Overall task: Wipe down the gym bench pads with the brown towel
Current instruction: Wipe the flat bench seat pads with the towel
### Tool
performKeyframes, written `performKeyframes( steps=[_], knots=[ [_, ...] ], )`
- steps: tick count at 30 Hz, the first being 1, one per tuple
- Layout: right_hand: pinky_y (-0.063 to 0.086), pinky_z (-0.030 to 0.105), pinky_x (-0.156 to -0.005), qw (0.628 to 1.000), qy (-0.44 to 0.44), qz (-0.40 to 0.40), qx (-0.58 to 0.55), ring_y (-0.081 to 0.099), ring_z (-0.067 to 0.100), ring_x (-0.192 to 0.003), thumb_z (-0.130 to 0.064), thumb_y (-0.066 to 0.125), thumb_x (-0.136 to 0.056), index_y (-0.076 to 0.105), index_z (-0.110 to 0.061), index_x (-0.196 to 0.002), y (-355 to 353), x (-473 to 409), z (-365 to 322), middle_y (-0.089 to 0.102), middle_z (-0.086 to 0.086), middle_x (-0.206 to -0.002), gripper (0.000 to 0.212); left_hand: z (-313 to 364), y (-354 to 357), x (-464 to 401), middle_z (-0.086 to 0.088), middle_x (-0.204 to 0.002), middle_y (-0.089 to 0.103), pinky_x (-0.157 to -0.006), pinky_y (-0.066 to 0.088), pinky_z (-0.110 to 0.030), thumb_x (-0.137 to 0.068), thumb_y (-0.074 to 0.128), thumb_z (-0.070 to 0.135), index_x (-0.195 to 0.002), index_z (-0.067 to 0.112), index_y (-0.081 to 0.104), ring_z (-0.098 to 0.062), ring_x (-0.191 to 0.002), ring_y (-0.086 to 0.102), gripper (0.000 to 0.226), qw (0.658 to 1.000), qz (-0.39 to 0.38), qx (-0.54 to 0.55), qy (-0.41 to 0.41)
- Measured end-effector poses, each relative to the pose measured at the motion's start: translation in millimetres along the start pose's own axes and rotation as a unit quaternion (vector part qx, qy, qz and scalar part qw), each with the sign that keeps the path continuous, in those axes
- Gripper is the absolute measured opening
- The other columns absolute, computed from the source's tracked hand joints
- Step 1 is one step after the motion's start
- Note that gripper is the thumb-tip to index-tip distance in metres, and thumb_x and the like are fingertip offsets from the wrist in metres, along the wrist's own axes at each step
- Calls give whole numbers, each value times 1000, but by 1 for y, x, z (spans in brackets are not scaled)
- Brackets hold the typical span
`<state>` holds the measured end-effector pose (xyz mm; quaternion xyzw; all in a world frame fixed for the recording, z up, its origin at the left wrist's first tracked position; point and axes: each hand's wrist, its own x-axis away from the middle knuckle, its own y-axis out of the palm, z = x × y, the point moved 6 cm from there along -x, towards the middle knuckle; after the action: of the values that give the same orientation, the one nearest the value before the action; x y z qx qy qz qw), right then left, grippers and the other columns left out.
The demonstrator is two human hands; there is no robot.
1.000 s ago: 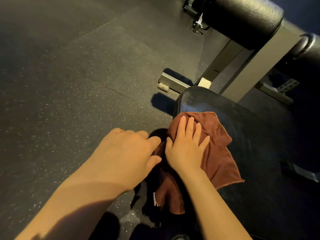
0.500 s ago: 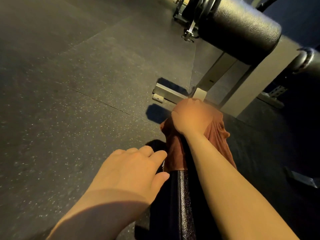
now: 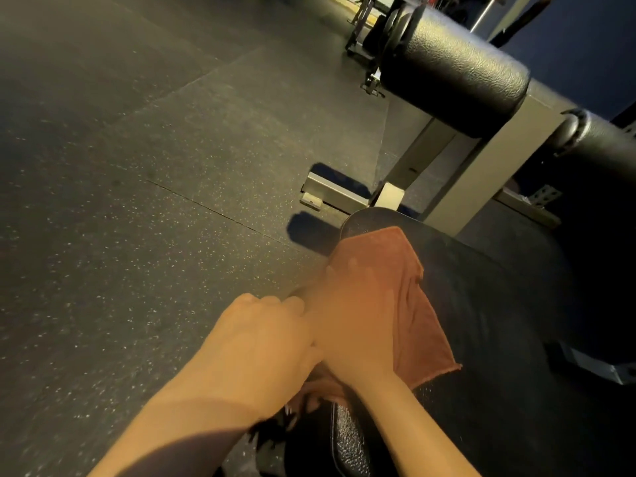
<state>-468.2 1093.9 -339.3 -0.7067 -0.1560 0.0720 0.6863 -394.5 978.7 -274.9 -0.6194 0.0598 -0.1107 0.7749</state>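
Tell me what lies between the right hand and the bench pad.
In the head view, the brown towel lies between the right hand and the black bench pad.

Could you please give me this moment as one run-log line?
right hand presses brown towel flat on seat pad | left hand idle beside it | roller pad untouched

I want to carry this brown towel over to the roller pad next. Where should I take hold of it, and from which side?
Pinch the brown towel at its free corner on the right, coming from the right over the bench pad. That flap lies loose and flat there, clear of the right hand, which lies blurred on the towel's left part. The left hand sits beside it at the pad's left edge.
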Motion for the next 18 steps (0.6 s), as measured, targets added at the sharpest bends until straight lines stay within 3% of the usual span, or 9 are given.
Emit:
performKeyframes(
  steps=[3, 5, 8, 13, 15, 18],
  knots=[
    [-15, 49, -118, 1000, 1, 8, -6, -22, 18, -149, -68, -8, -73, -3, -39, -156, 1, -2, 2, -21, -9, -162, 88, 6, 4, 4, 7, -134, 47, -99, 35, -34, -104, 30, 50, -150, 31, 23, -19, -124, 48, 50, 1000, -4, -12, -3],
    [-15, 51, -118, 1000, -1, 10, -13, -20, 18, -149, -71, 1, -86, 1, -39, -156, -1, -14, 4, -17, -9, -164, 77, 7, 7, 4, 7, -136, 45, -99, 34, -34, -104, 30, 51, -150, 32, 23, -19, -125, 48, 50, 1000, -7, -19, -7],
    [-13, 53, -118, 999, -14, 15, -25, -14, 18, -151, -60, 21, -100, 7, -40, -156, -6, -38, 13, -8, -9, -165, 62, 8, 12, 3, 8, -139, 42, -100, 35, -34, -103, 29, 52, -147, 33, 27, -19, -126, 47, 48, 999, -22, -29, -12],
    [-11, 51, -119, 999, -3, 26, -38, -7, 16, -152, -63, 19, -100, 7, -41, -156, -19, -86, 42, -2, -9, -166, 62, 10, 16, -11, 7, -142, 36, -100, 36, -33, -104, 28, 50, -147, 33, 27, -19, -127, 45, 47, 999, -36, -24, -9],
    [-10, 51, -119, 999, 6, 33, -42, -5, 16, -152, -65, 19, -98, 9, -40, -156, -23, -104, 54, 0, -9, -166, 64, 11, 18, -19, 6, -148, 27, -101, 36, -33, -104, 28, 49, -147, 33, 25, -20, -128, 43, 46, 999, -42, -13, -6],
    [-8, 51, -119, 998, 15, 48, -47, -2, 15, -152, -67, 20, -97, 12, -40, -156, -27, -124, 75, 3, -9, -166, 65, 16, 23, -32, 6, -160, -1, -104, 32, -33, -105, 28, 49, -153, 35, 13, -21, -136, 35, 52, 998, -70, -10, 1]
  ],
)
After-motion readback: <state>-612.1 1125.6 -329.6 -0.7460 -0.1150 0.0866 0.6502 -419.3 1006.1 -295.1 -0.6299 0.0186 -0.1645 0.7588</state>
